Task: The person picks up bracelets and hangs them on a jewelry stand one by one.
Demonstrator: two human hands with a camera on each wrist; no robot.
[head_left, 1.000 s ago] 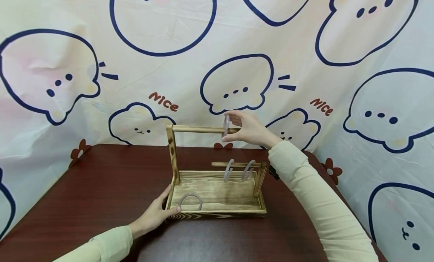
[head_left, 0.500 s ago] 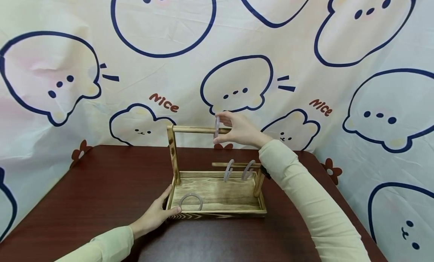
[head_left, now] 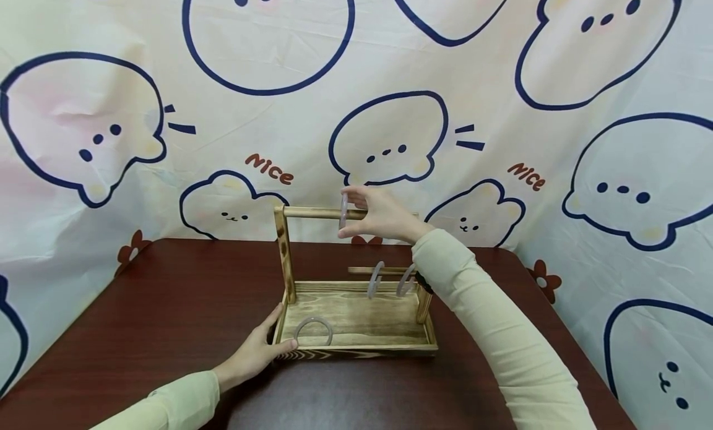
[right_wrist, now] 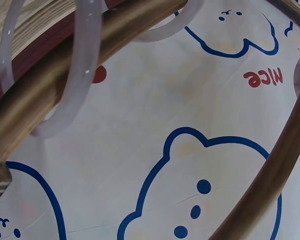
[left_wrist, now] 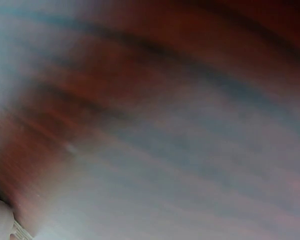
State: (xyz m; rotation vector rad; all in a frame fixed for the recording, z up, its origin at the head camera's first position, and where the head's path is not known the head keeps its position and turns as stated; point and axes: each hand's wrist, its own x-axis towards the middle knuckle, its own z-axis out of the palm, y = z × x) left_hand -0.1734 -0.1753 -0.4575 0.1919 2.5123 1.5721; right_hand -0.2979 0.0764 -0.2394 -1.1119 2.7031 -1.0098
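Observation:
My right hand pinches a pale translucent bangle upright between thumb and fingers, the upper bar of a wooden stand running through it. In the right wrist view this bangle shows at the right edge beside the upper bar. My left hand grips the front left corner of the stand's tray, thumb over the rim. Close to that thumb, a bangle leans inside the tray. Two more bangles, one left of the other, hang on the lower bar.
A left post carries the upper bar, and a shorter right post carries the lower one. The stand rests on a dark red-brown table. Behind it hangs a printed cloth. The left wrist view is mostly blurred.
My right hand has slid left along the upper bar with the bangle, and its forearm now covers part of the right post. The left hand and stand stay put.

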